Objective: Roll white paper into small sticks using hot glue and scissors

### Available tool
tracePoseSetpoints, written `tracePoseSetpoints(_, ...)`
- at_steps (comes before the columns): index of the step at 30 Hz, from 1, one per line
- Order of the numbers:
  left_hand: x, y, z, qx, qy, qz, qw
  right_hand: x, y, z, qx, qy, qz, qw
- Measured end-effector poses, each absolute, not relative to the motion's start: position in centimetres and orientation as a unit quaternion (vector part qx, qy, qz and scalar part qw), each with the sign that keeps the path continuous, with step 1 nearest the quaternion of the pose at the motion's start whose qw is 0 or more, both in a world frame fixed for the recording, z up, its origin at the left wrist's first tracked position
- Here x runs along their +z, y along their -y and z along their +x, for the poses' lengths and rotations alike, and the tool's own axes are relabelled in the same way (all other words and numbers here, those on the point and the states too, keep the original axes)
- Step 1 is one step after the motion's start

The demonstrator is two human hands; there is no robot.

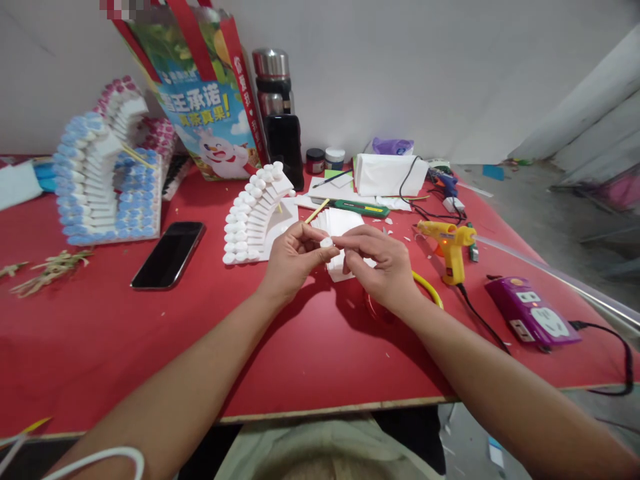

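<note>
both hands pinch one small white foam piece (326, 243) just right of the white foam staircase (257, 213); left hand (293, 257) fingertips closed on it. right hand (377, 263) grips likewise.

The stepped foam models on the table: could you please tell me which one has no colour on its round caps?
The white model, nearest the left hand; the one at far left has blue and pink caps.

Home craft corner, red worktable (100, 347), yellow glue gun (449, 245), paint jars (324, 159), white foam model (256, 215); bare concrete floor (550, 200)
</note>
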State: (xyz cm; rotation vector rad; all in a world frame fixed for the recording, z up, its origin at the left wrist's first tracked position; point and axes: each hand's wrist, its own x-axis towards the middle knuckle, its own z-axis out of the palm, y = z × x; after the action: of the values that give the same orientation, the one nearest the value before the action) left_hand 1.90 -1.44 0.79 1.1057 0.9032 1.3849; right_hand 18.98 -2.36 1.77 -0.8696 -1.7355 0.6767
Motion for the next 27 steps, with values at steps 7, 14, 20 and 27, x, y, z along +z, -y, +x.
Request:
tracePoseSetpoints(7,0.4,1.1,1.6,0.546,-0.332,0.42,0.644,2.1,2.2,19.2,0.479,0.6,-0.379,0.517)
tracePoseSetpoints(14,0.2,1.1,1.4,0.556,-0.367,0.448,0.597,1.8,2.0,19.0,0.473,0.599,-0.406,0.502)
tracePoseSetpoints(20,0.2,1.9,1.5,0.547,-0.419,0.657,0.304,0.8,1.7,18.6,0.483,0.598,-0.46,0.445)
tracePoseSetpoints(27,0.4,2.1,1.5,0.494,-0.414,0.727,0.238,0.5,1.5,18.7,0.453,0.626,-0.465,0.432)
